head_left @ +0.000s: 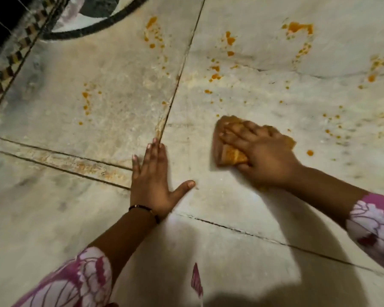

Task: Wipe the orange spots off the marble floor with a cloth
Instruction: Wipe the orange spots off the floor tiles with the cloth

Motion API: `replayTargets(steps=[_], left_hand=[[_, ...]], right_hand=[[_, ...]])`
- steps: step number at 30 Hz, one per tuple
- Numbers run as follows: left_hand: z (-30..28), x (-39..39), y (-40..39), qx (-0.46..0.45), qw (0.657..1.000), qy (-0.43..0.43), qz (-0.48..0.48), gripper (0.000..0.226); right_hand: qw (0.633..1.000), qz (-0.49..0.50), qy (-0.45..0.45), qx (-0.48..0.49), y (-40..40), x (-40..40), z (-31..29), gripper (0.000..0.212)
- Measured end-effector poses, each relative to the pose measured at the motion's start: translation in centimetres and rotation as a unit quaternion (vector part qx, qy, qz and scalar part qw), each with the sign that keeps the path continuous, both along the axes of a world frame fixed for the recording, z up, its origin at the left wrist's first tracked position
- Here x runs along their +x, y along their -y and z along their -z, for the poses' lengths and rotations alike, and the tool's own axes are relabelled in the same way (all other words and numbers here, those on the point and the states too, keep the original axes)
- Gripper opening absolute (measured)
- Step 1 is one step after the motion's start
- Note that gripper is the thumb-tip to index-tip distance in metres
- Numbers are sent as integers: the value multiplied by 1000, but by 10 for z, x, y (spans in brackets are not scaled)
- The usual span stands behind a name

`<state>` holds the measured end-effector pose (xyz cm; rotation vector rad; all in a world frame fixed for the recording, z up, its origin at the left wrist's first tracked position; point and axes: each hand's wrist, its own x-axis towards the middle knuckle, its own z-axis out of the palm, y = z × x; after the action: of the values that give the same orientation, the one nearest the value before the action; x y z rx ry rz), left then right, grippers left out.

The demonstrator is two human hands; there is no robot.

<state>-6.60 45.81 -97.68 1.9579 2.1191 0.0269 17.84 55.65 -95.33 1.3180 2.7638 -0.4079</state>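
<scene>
— Where is your cloth (227, 151)?

— Flat on the marble floor (231, 251), just to the right of the dark joint (177, 85) that runs up between the slabs. It is folded and stained orange, and your right hand (259, 156) presses on it, fingers spread over the top and the thumb hooked round the near edge.

— And the orange spots (228, 41)?

— Scattered on both sides of that joint, mostly beyond the cloth and to its right; one drop (310, 152) lies just right of your hand.

— Your other hand?

— Your left hand (151, 182) lies palm down on the floor at the near end of the joint, fingers straight, thumb out, holding nothing, a dark bracelet (145, 210) at the wrist.
</scene>
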Motion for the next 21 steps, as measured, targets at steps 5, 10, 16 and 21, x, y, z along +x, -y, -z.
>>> replayTargets(steps=[5, 10, 16, 21], left_hand=[[3, 0, 1, 18, 1000, 4, -4, 115], [4, 0, 3, 26, 999, 22, -4, 100], [7, 0, 3, 38, 999, 17, -14, 83], [8, -1, 2, 61, 997, 45, -21, 79]], right_hand=[[998, 21, -12, 55, 55, 41, 0, 69], [988, -139, -35, 49, 48, -3, 10, 65], [998, -39, 0, 54, -32, -34, 10, 71], [991, 106, 2, 76, 22, 17, 3, 71]])
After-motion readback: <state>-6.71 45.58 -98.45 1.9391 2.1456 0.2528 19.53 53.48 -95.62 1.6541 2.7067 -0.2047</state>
